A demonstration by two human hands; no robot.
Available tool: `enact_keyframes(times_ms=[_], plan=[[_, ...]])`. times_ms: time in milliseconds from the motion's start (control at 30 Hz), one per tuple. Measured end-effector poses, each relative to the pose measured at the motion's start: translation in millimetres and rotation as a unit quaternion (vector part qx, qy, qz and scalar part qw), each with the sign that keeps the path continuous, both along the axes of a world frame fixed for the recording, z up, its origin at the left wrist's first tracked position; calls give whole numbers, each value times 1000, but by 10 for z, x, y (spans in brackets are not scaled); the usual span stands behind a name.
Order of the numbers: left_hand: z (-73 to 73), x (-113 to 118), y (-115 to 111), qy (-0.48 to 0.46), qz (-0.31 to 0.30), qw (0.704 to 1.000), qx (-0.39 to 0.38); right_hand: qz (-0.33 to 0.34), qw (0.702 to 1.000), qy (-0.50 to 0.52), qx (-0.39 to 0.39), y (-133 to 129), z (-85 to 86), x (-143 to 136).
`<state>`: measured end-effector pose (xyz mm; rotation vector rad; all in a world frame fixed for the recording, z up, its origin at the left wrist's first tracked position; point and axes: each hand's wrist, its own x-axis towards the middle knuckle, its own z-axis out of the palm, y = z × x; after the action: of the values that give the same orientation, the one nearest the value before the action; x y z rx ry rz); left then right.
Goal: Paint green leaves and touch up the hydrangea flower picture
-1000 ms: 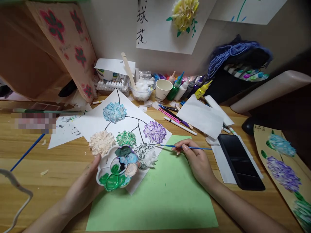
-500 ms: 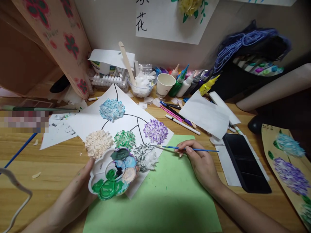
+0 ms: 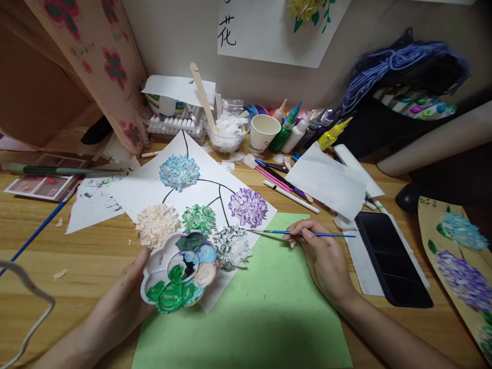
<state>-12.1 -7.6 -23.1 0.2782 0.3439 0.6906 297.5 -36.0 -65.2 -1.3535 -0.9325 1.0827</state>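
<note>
My left hand (image 3: 128, 287) grips the flower-shaped paint palette (image 3: 154, 271), which holds green, dark, blue and peach paint. My right hand (image 3: 325, 256) pinches a thin blue paintbrush (image 3: 334, 235), its bristles beside the grey-and-white flower (image 3: 232, 248). That flower sits on a white paper (image 3: 142, 184) with black stem lines, along with a blue flower (image 3: 179, 172), a purple flower (image 3: 248, 207), a green flower (image 3: 199, 219) and a cream flower (image 3: 157, 225). The palette overlaps the paper's lower part.
Green paper (image 3: 249, 328) lies under my right hand. Behind stand a paper cup (image 3: 264, 134), a bowl of white scraps (image 3: 226, 136) and paint bottles (image 3: 294, 136). A black phone-like object (image 3: 392, 261) lies right; another brush (image 3: 36, 233) lies left.
The whole view has shifted slightly. My right hand and the brush have moved a little to the right relative to the paper; both hands keep their holds.
</note>
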Motion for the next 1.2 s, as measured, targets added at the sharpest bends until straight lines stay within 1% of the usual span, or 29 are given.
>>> enact_keyframes(times_ms=[100,200,367,467,600,733,833,933,1100,1200], plan=[[23,16,14,-35,-8,999,4,-6,1000,4,8,-1,0,0],[69,41,31,-68,-16,998,0,4,1000,3,1,-1,0,1],[95,56,33,-29,-5,1000,-6,16,1000,7,1,-3,-16,7],[61,35,11,2,-4,1000,7,19,1000,4,5,-3,-20,6],[-36,-31,-27,29,0,1000,10,30,999,-16,7,0,-1,-9],[-117,-122,-36,22,-6,1000,6,38,998,-48,5,7,26,-26],[-113,-150,-23,38,-8,999,-1,41,997,-63,16,15,47,-38],[-86,-132,-10,62,-18,998,-10,54,994,-90,11,20,66,-53],[-91,-104,-7,-8,-14,1000,13,59,994,-91,16,14,82,-62],[-93,-94,-3,-27,-23,999,18,61,993,-95,18,15,88,-62]])
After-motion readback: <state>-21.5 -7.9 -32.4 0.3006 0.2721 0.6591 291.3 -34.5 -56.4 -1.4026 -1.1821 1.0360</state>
